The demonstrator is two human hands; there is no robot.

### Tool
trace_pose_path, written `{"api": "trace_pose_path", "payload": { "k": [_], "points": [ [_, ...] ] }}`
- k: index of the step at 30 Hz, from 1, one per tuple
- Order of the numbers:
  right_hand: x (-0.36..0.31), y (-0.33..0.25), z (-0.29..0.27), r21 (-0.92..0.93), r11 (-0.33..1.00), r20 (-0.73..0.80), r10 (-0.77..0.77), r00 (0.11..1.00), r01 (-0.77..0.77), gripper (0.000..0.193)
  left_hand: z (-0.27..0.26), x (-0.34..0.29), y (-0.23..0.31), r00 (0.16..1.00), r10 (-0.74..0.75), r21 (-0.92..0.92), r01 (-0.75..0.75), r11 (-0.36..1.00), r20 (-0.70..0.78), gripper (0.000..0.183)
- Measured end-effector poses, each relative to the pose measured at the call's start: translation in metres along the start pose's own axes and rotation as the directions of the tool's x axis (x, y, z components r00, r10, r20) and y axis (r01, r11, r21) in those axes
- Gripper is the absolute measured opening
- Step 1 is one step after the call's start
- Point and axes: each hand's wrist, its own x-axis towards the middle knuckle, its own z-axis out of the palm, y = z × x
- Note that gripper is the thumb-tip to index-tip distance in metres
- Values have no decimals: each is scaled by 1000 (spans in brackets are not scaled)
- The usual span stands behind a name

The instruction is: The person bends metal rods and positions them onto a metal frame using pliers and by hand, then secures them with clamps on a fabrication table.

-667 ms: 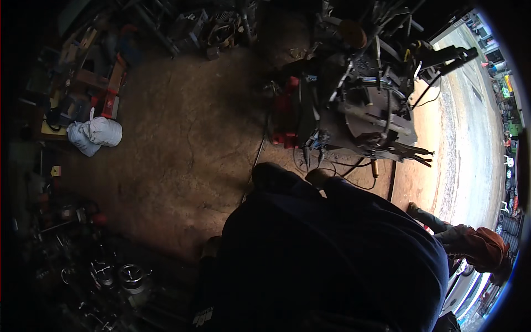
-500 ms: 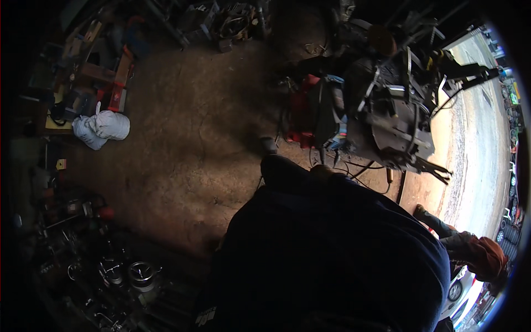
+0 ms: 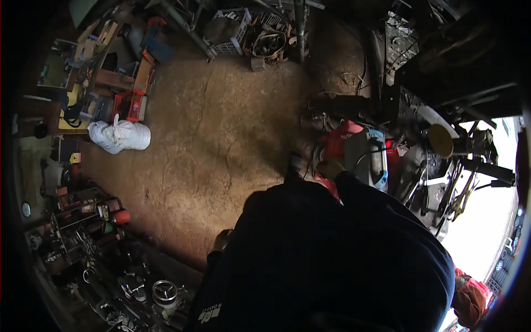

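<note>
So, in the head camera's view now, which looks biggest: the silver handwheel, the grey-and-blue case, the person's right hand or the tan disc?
1. Grey-and-blue case
2. Tan disc
3. Right hand and silver handwheel: too alike to rank.

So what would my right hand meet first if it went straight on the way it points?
Your right hand would probably meet the dark cable beside the red object; depth is unclear.
</note>
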Motion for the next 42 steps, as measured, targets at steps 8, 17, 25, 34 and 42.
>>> {"api": "trace_pose_path", "payload": {
  "k": [8,17,25,34,42],
  "points": [
    [17,-6,-101,23,999,-320,-27,947,36,36,-68,144,204,975,160,267,-198,943,157,25],
    [-32,81,-44,285,522,204,786,583,-804,48,-154,278,428,928,175,535,-337,775,330,36],
    [77,41,-103,458,752,-237,617,751,-473,28,-260,410,681,530,829,380,-814,439,178,39],
    [146,16,-165,870,306,-23,808,589,-386,34,-292,308,1005,-368,927,476,-829,-293,-70,29],
    [185,67,-231,771,361,54,784,618,-525,33,-265,364,1064,-374,918,671,-649,-359,129,57]
  ]
}}
